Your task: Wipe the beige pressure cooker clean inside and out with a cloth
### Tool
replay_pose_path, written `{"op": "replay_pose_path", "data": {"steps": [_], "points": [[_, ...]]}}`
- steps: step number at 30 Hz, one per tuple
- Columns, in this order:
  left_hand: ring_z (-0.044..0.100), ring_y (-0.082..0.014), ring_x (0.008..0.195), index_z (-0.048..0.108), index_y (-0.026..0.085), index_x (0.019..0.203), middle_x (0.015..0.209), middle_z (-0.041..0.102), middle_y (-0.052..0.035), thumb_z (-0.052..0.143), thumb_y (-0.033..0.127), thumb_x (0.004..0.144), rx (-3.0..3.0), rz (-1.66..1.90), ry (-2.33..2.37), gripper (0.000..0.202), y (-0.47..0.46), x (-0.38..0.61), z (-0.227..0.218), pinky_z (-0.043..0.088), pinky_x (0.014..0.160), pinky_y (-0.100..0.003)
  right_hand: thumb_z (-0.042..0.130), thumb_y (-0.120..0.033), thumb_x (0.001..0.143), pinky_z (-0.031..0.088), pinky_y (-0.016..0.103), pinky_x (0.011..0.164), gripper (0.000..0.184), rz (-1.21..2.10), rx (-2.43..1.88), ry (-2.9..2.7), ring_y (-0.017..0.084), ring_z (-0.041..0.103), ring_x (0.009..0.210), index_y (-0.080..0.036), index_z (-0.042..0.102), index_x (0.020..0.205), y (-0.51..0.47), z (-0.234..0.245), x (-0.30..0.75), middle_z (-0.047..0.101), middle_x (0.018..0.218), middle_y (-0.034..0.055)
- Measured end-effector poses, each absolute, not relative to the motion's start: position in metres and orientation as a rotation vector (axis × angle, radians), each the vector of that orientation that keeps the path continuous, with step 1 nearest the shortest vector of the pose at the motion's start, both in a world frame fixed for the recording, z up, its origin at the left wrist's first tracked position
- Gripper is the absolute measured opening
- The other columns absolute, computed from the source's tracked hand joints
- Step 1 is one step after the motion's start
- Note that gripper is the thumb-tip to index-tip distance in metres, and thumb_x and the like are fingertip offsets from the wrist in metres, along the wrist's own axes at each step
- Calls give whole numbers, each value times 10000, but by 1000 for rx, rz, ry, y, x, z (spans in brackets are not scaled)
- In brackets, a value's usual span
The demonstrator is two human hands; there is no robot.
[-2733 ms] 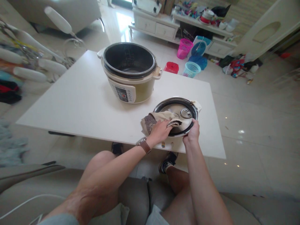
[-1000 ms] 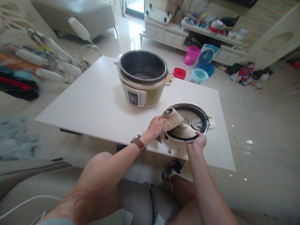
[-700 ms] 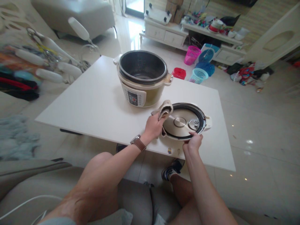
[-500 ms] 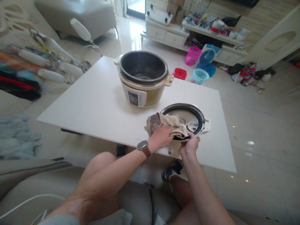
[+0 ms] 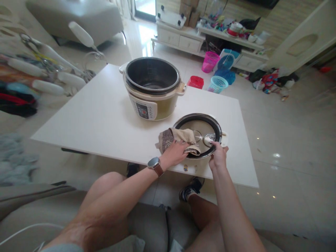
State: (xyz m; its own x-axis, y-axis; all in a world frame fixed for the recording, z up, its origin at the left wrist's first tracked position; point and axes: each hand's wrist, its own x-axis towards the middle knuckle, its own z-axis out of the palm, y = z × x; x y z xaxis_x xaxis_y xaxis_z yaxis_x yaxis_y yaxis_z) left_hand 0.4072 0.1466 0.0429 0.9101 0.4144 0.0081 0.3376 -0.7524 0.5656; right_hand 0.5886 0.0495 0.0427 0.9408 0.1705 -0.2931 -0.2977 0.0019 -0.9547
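Note:
A round pressure cooker lid [image 5: 198,126] lies with its inner side up near the front of the white table, its dark sealing ring and metal valve cover showing. My left hand [image 5: 176,151], with a watch on the wrist, is closed on a beige and brown cloth [image 5: 168,138] pressed against the lid's left part. The lid's right rim is gripped by my right hand [image 5: 219,154], thumb over the edge and fingers underneath. Behind the lid stands the electric pressure cooker [image 5: 154,94], uncovered, with a dark inner pot [image 5: 152,75].
The white table [image 5: 86,115] has small stickers near its front edge. Beyond it on the floor are a pink basket [image 5: 210,62], a red bin [image 5: 195,82] and a light blue basket [image 5: 217,84]. At the left stands a rack with white padded arms [image 5: 81,33].
My right hand has slid along the lid's rim to the right, towards the white handle. My left hand stays on the cloth. The whole view has shifted slightly.

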Motion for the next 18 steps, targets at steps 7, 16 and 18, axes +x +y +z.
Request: {"op": "replay_pose_path", "data": {"steps": [7, 16, 18], "points": [[631, -272, 1219, 663, 206, 1227, 1243, 714, -116, 472, 292, 980, 2495, 147, 554, 324, 149, 408, 43, 362, 1179, -468, 765, -176, 578, 534, 176, 537, 364, 371, -1439, 161, 100, 629, 651, -180, 592, 899, 56, 49, 605, 664, 734, -53], [674, -269, 1179, 686, 229, 1237, 1264, 735, -85, 413, 330, 1014, 2160, 246, 646, 367, 156, 405, 50, 492, 1046, -388, 655, -56, 507, 538, 193, 510, 327, 303, -1417, 124, 111, 612, 596, -180, 583, 801, 60, 48, 601, 621, 645, -68], [678, -275, 1183, 698, 244, 1228, 1268, 739, -74, 410, 351, 1019, 2058, 289, 674, 372, 159, 405, 53, 502, 1025, -376, 629, -51, 521, 551, 201, 528, 332, 287, -1387, 145, 110, 614, 601, -189, 562, 815, 63, 49, 598, 609, 655, -73]]}}
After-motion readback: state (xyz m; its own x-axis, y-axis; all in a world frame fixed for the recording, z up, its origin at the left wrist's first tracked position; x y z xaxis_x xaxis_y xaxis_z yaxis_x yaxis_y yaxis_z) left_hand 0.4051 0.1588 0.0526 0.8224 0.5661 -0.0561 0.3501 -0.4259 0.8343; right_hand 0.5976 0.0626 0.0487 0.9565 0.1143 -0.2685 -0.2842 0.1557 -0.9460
